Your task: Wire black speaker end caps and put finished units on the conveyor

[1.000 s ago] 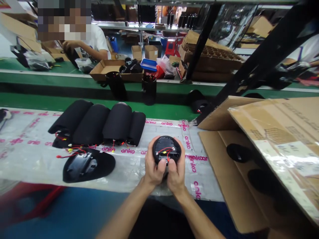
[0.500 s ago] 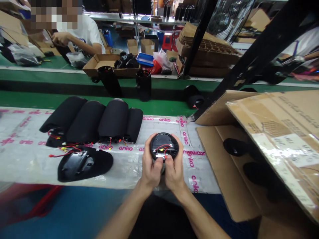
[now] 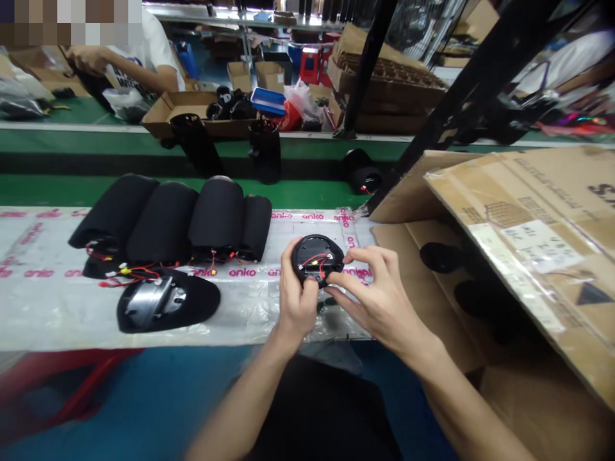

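Observation:
A round black part [image 3: 317,248] with red wires and a small yellow connector on its face is held above the table. My left hand [image 3: 298,291] grips it from the left, thumb along its near edge. My right hand [image 3: 379,294] is at its right edge, fingers bent and apart, fingertips at the rim; whether they hold a wire is too small to tell. To the left, several black fabric-covered cylinders [image 3: 216,214] lie side by side, wires at their near ends. In front of them lies a black piece with a shiny open end [image 3: 151,304].
The table [image 3: 250,314] has a plastic cover with pink print. An open cardboard box [image 3: 519,224] stands at the right beside a slanted black post [image 3: 461,96]. Beyond are black cylinders [image 3: 265,150], a carton [image 3: 161,115], a blue tray [image 3: 269,101] and a person [image 3: 144,64].
My right hand has come off the round part's near side and moved right, its fingers spreading. My left hand still holds the part. The view has shifted slightly.

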`<act>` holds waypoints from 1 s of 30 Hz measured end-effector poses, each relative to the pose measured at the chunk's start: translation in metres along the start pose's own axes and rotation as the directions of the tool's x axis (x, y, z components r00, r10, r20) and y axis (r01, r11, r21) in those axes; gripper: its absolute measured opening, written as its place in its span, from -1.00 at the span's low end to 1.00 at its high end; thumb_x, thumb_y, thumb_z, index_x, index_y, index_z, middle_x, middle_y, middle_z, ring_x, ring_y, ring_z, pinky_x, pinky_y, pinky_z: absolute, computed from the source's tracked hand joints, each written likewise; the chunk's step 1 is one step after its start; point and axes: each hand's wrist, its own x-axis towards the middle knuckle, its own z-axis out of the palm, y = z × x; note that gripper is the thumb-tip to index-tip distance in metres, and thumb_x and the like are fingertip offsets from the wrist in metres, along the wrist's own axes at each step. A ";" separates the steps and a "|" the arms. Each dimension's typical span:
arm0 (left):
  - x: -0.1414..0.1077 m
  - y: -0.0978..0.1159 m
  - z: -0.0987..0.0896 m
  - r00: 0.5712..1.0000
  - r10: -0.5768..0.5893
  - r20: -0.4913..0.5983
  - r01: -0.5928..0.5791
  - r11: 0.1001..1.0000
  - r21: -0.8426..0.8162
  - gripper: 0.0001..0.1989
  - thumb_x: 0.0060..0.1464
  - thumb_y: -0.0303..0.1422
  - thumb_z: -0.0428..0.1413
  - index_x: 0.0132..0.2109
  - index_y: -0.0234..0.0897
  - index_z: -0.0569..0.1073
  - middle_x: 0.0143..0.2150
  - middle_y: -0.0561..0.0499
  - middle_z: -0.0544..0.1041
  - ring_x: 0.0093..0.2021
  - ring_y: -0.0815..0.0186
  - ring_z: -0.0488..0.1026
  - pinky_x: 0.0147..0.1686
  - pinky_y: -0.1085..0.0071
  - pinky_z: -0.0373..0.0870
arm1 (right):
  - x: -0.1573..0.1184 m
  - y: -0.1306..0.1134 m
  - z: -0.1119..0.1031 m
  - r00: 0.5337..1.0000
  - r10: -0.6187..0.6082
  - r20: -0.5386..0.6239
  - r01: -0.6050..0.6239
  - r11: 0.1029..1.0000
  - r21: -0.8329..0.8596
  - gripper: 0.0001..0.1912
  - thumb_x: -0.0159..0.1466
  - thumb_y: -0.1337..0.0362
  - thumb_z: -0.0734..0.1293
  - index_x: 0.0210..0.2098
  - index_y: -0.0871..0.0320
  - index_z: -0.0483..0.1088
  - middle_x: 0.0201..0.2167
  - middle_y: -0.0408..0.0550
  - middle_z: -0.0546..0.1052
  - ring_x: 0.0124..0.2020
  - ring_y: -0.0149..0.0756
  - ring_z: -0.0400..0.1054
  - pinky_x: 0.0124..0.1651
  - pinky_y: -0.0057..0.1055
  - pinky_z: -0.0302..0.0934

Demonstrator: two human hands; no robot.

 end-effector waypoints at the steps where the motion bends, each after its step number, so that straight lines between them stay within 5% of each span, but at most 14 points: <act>1: 0.000 -0.003 -0.003 0.999 0.027 0.029 -0.027 1.000 0.002 -0.38 0.28 -0.39 0.02 0.45 -0.25 0.21 0.41 -0.23 0.39 0.40 0.01 0.38 0.42 0.04 0.31 | 0.002 0.000 -0.001 0.999 -0.006 0.033 0.007 1.000 -0.015 -0.91 0.43 0.31 0.43 -0.07 0.04 0.53 0.10 0.14 0.38 0.16 0.09 0.23 0.21 0.07 0.36; 4: 0.003 -0.008 -0.018 0.981 0.168 0.101 -0.168 0.986 -0.006 -0.32 0.37 -0.31 0.11 0.52 -0.14 0.06 0.50 -0.26 0.24 0.48 -0.01 0.31 0.41 0.01 0.36 | 0.011 -0.002 -0.005 0.991 0.009 0.131 -0.003 0.999 -0.046 -0.92 0.44 0.30 0.42 -0.07 0.08 0.53 0.08 0.17 0.40 0.12 0.09 0.24 0.15 0.03 0.36; 6: 0.009 -0.006 -0.034 0.936 0.334 0.110 -0.342 0.938 0.058 -0.35 0.34 -0.32 0.23 0.45 -0.04 0.16 0.49 -0.22 0.20 0.47 -0.01 0.30 0.35 0.01 0.43 | 0.017 -0.006 -0.009 0.981 0.046 0.187 -0.036 0.998 -0.057 -0.91 0.44 0.30 0.42 -0.06 0.11 0.52 0.07 0.19 0.39 0.09 0.09 0.25 0.10 0.00 0.37; 9: 0.023 0.007 -0.060 0.780 0.578 0.239 -0.625 0.720 0.302 -0.63 0.24 -0.41 0.35 0.12 -0.03 0.49 0.32 -0.11 0.29 0.38 0.01 0.33 0.32 -0.02 0.41 | 0.023 -0.011 -0.012 0.965 0.075 0.253 -0.064 0.997 -0.052 -0.91 0.46 0.28 0.40 -0.05 0.10 0.52 0.04 0.18 0.40 0.04 0.06 0.28 0.04 -0.04 0.37; 12: 0.036 0.029 -0.078 0.669 0.572 0.475 -0.743 0.513 0.430 -0.80 0.25 -0.34 0.36 -0.01 -0.08 0.59 0.17 -0.12 0.37 0.26 0.01 0.35 0.26 -0.01 0.39 | 0.025 -0.012 -0.012 0.962 0.051 0.269 -0.045 0.999 -0.028 -0.90 0.48 0.28 0.36 -0.06 0.09 0.52 0.01 0.17 0.42 0.01 0.05 0.29 0.04 -0.02 0.38; 18: 0.045 0.061 -0.080 0.670 0.369 0.644 -0.740 0.410 0.534 -0.86 0.39 -0.35 0.20 0.04 -0.22 0.57 0.17 -0.27 0.43 0.25 -0.09 0.35 0.18 -0.12 0.34 | 0.023 -0.006 -0.013 0.957 0.010 0.290 -0.042 0.994 0.104 -0.81 0.49 0.39 0.31 0.06 0.14 0.47 0.11 0.23 0.40 0.09 0.04 0.34 0.11 0.00 0.45; 23: 0.042 0.066 -0.077 0.648 0.347 0.678 -0.752 0.431 0.498 -0.85 0.38 -0.38 0.19 0.05 -0.27 0.53 0.20 -0.30 0.42 0.27 -0.11 0.35 0.20 -0.13 0.34 | 0.023 -0.002 -0.015 0.960 0.031 0.278 -0.076 0.985 0.153 -0.82 0.50 0.40 0.30 0.02 0.08 0.49 0.08 0.17 0.43 0.05 -0.02 0.43 0.06 -0.02 0.51; 30: 0.030 0.065 -0.070 0.675 0.342 0.654 -0.727 0.457 0.512 -0.87 0.37 -0.42 0.18 0.02 -0.32 0.51 0.19 -0.32 0.42 0.28 -0.14 0.37 0.20 -0.12 0.42 | 0.028 -0.001 -0.025 0.939 0.060 0.339 -0.117 0.982 0.150 -0.88 0.42 0.41 0.42 -0.09 0.11 0.46 0.05 0.08 0.46 0.01 -0.07 0.50 0.06 -0.06 0.53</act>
